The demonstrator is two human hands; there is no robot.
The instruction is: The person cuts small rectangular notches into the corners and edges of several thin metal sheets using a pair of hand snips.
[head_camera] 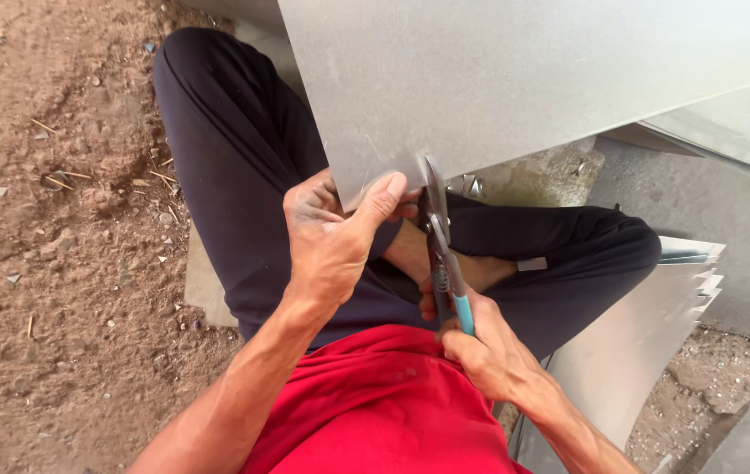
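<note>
Head view — snips [438, 237] bite sheet [515, 79] edge — dirt [59, 263] left.

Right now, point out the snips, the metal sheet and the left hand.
snips [442, 254], head view, on the pivot below the blades
metal sheet [498, 70], head view, bare grey face
left hand [331, 241], head view, back of hand

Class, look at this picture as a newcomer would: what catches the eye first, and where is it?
The big grey metal sheet fills the upper middle, its near edge bitten by snips with blue handles at centre. The left hand pinches the sheet's edge; the right hand grips the handles below. A red shirt fills the bottom.
</note>
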